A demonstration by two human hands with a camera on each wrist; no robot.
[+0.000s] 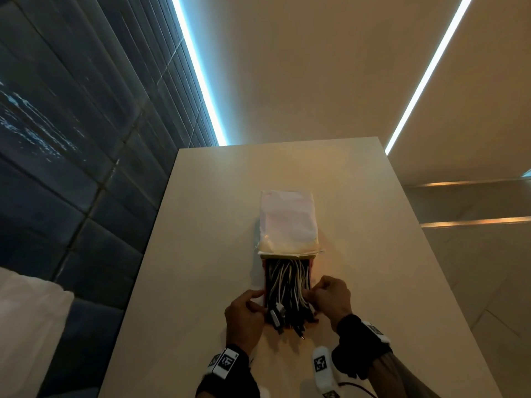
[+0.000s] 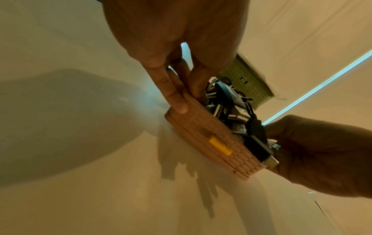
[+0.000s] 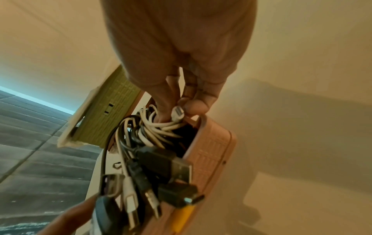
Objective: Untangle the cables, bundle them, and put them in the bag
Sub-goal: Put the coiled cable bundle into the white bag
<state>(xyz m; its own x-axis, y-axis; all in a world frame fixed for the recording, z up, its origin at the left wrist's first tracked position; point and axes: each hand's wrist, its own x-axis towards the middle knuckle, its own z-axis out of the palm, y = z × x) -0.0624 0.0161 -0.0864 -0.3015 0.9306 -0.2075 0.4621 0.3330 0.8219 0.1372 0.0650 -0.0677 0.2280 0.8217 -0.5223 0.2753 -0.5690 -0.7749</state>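
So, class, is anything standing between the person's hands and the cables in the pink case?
Nothing visible does. The pink case is open on top. The right hand pinches a white cable among the cables, and the left hand grips the case's rim beside them.

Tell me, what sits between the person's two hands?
Between the left hand and right hand lies a pink textured case stuffed with black and white cables, clearest in the head view.

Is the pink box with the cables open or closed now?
Open. The pink box has no lid over it in either wrist view, and black and white cables stick out past its rim. Both hands hold its sides.
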